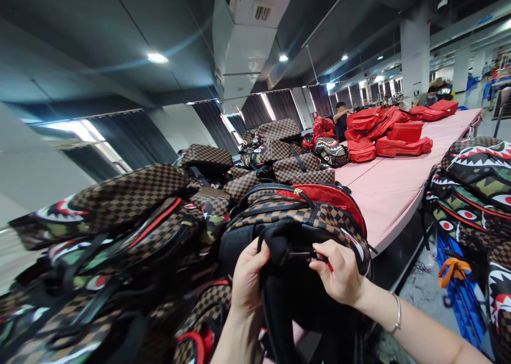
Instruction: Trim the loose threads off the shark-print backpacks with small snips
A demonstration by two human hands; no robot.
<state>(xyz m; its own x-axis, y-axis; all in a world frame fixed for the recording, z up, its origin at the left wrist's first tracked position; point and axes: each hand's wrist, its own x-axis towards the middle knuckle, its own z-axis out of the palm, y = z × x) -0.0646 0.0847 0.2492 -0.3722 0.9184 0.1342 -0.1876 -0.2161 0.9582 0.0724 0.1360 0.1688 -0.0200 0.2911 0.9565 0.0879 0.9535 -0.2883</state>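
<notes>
A brown checkered backpack (287,212) with an open red-lined top lies in front of me, its black straps (279,300) hanging toward me. My left hand (248,276) is closed on a bunched black strap at the backpack's near side. To its right, my right hand (339,271) pinches a small dark item with a thin metallic piece reaching toward the strap; its exact shape is too small to tell. A bracelet circles my right wrist.
Checkered backpacks (131,193) are heaped at left and behind. Red bags (403,140) lie on a pink table (379,193). Camouflage shark-face backpacks (467,193) are stacked at right above a blue item (459,295). A person (340,120) is beyond the bags.
</notes>
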